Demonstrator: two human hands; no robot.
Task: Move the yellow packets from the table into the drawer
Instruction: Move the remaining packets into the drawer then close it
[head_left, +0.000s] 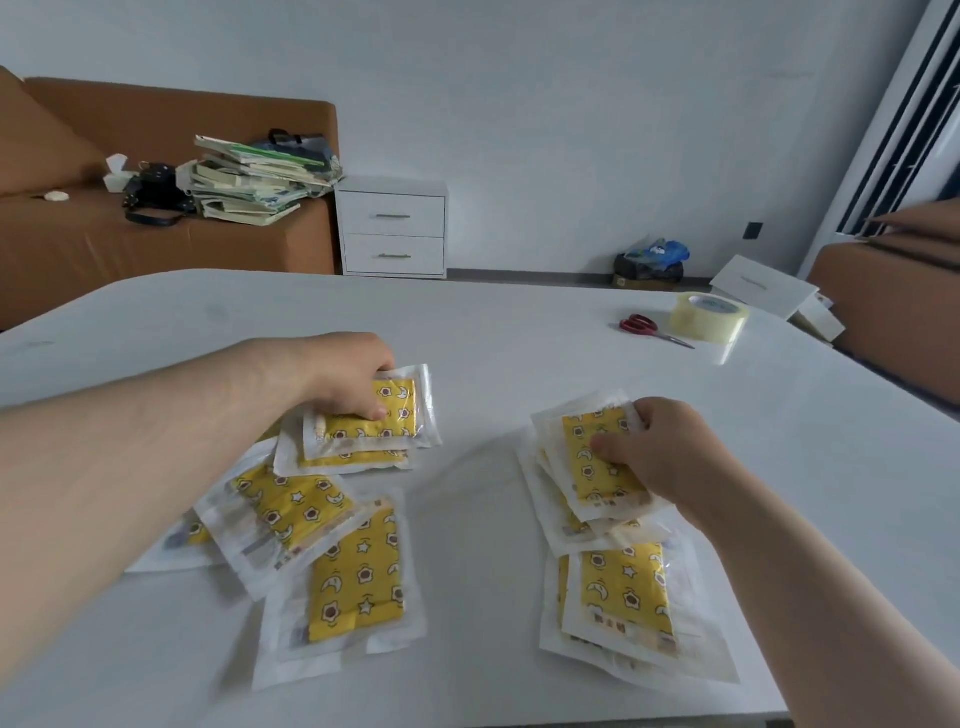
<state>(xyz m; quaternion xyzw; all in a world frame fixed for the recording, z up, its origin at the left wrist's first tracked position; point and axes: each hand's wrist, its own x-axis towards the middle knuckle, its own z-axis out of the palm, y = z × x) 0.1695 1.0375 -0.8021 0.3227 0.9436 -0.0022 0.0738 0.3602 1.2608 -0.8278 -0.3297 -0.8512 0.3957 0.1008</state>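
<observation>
- The left hand (348, 379) curls its fingers round a small stack of yellow packets (369, 423), thumb on top.
- The right hand (662, 457) pinches a second stack (592, 467), thumb pressed on its top packet.
- Loose packets (358, 566) lie on the white table (493, 338), just nearer than each hand.
- The two-drawer cabinet (393, 226) stands well beyond the left hand, with both drawers closed.
- Red scissors (644, 327) and a tape roll (709, 316) lie beyond the right hand.

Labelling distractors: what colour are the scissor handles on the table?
Red, best seen in the head view; the scissors lie beside the tape roll.
</observation>
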